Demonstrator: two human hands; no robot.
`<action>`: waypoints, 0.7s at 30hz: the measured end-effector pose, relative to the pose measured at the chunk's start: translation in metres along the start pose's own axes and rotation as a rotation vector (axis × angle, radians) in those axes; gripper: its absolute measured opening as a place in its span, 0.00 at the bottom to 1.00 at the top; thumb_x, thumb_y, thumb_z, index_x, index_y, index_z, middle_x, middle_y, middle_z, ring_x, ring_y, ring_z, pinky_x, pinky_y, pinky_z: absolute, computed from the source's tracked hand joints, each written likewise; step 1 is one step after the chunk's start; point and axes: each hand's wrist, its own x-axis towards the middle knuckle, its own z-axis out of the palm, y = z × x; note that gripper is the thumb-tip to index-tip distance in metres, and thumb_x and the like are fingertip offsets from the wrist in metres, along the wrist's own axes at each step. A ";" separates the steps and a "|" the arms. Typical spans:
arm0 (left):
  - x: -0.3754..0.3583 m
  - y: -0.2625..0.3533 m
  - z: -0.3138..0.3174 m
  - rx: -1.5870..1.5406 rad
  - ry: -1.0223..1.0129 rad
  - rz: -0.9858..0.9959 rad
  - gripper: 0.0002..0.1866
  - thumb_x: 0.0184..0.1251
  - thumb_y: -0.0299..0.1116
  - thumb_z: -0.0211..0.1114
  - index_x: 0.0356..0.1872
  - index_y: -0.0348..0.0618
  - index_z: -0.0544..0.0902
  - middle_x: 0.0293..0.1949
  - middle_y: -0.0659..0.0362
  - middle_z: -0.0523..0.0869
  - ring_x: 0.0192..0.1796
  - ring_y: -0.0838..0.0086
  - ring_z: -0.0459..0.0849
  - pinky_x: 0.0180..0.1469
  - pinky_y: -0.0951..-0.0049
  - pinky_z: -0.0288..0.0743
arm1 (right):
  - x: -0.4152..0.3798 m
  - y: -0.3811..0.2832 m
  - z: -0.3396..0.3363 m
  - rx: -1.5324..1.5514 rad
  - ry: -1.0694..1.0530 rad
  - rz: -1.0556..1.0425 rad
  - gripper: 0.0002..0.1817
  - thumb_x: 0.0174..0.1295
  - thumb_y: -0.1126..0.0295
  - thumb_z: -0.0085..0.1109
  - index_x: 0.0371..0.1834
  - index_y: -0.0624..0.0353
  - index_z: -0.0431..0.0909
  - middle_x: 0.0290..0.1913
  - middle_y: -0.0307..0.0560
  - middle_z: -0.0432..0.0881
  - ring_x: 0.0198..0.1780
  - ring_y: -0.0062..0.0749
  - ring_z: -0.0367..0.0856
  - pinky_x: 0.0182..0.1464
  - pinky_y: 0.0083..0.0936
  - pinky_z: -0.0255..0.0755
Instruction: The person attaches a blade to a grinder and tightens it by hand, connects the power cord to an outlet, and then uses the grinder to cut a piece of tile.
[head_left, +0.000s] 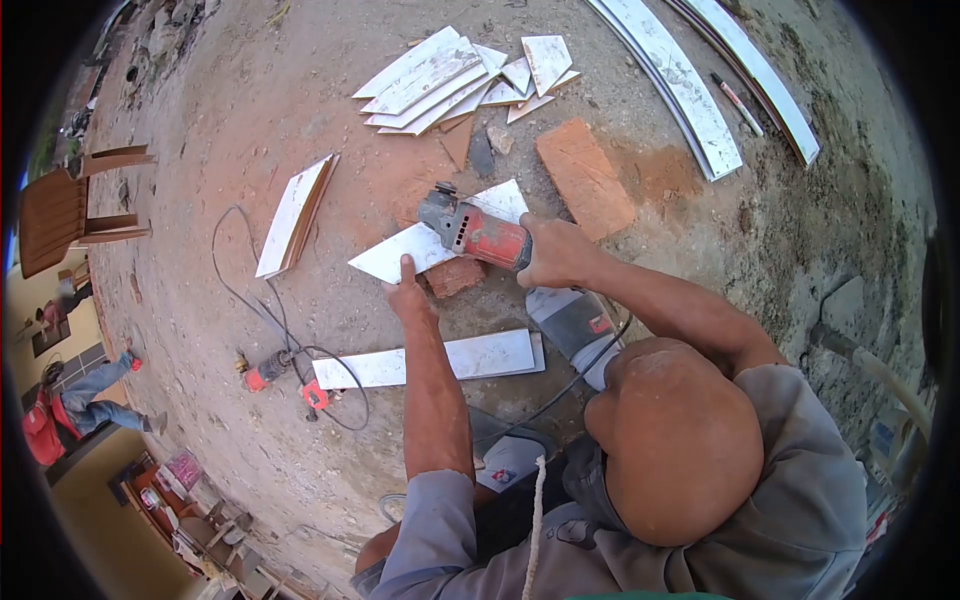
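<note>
Neither my left hand nor my right hand shows. A co-worker, whose head (690, 445) and back are seen from above, crouches just in front of me. This person's right hand (558, 254) is closed round the rear of a red and grey angle grinder (490, 238). The co-worker's left hand (408, 298) presses on a white tile strip (405, 255) with a slanted end. The strip lies over a reddish block (455, 277), and the grinder's head is above the strip. The grinder's disc cannot be made out clearly.
Cut white pieces (425, 80) lie piled at the top, near a brick slab (585, 178). Long strips (680, 85) stand upper right. A second power tool (265, 372) and cables lie left. A brown chair (55, 220) and another person (85, 400) are far left.
</note>
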 end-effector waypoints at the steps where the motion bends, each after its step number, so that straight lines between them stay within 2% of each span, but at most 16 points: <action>1: 0.000 0.000 -0.001 -0.001 -0.011 0.014 0.22 0.69 0.29 0.64 0.60 0.31 0.71 0.53 0.51 0.81 0.52 0.61 0.83 0.55 0.60 0.77 | 0.001 0.000 0.000 0.003 -0.001 -0.001 0.37 0.39 0.61 0.67 0.54 0.71 0.71 0.40 0.69 0.83 0.46 0.60 0.83 0.50 0.45 0.77; 6: 0.001 -0.002 -0.002 -0.010 -0.040 0.046 0.23 0.69 0.31 0.65 0.60 0.31 0.70 0.52 0.51 0.81 0.52 0.61 0.83 0.54 0.60 0.78 | 0.003 0.001 -0.001 0.009 -0.002 -0.001 0.36 0.39 0.61 0.67 0.53 0.70 0.71 0.40 0.69 0.83 0.46 0.59 0.83 0.50 0.45 0.77; 8: -0.001 -0.001 -0.002 -0.054 -0.055 0.029 0.29 0.65 0.30 0.69 0.63 0.28 0.68 0.56 0.48 0.78 0.55 0.64 0.80 0.59 0.63 0.73 | 0.003 0.000 -0.002 0.013 -0.006 0.005 0.36 0.39 0.61 0.67 0.53 0.70 0.71 0.40 0.68 0.83 0.46 0.59 0.83 0.50 0.44 0.77; 11: 0.000 -0.003 -0.004 0.032 -0.018 0.030 0.31 0.64 0.31 0.69 0.63 0.27 0.66 0.58 0.46 0.77 0.56 0.62 0.79 0.60 0.62 0.72 | 0.002 0.000 -0.001 0.021 -0.006 0.007 0.35 0.39 0.61 0.66 0.53 0.70 0.71 0.40 0.68 0.83 0.46 0.59 0.83 0.50 0.44 0.77; 15: -0.007 0.003 0.004 0.079 0.013 0.114 0.25 0.68 0.31 0.65 0.62 0.33 0.68 0.55 0.50 0.79 0.55 0.62 0.81 0.56 0.61 0.76 | 0.004 0.001 0.001 0.012 0.003 -0.006 0.35 0.39 0.61 0.66 0.52 0.70 0.71 0.40 0.68 0.83 0.46 0.59 0.83 0.50 0.45 0.77; 17: -0.008 0.004 0.006 0.077 0.024 0.150 0.33 0.67 0.27 0.65 0.70 0.35 0.59 0.60 0.49 0.75 0.58 0.62 0.78 0.59 0.61 0.74 | 0.005 0.001 0.001 0.006 -0.001 -0.007 0.35 0.39 0.61 0.66 0.53 0.70 0.71 0.40 0.68 0.83 0.45 0.59 0.83 0.50 0.45 0.77; 18: -0.009 0.005 0.005 0.078 0.025 0.149 0.33 0.67 0.27 0.65 0.70 0.35 0.59 0.60 0.49 0.75 0.58 0.62 0.78 0.59 0.61 0.74 | 0.005 0.001 0.001 0.003 -0.001 -0.005 0.35 0.39 0.61 0.66 0.53 0.70 0.71 0.39 0.68 0.83 0.45 0.59 0.83 0.49 0.45 0.77; 20: -0.010 0.008 0.005 0.108 0.005 0.200 0.44 0.66 0.23 0.65 0.76 0.41 0.46 0.65 0.47 0.69 0.61 0.61 0.75 0.63 0.60 0.72 | 0.005 0.002 0.002 -0.004 -0.004 -0.005 0.36 0.39 0.61 0.66 0.53 0.70 0.71 0.39 0.67 0.83 0.45 0.59 0.83 0.49 0.45 0.77; 21: -0.009 0.007 0.005 0.109 0.005 0.201 0.44 0.66 0.23 0.65 0.76 0.41 0.46 0.65 0.47 0.69 0.61 0.61 0.75 0.63 0.60 0.72 | 0.006 0.001 0.002 -0.011 -0.005 -0.005 0.36 0.39 0.61 0.66 0.53 0.70 0.71 0.39 0.67 0.83 0.45 0.59 0.83 0.49 0.45 0.77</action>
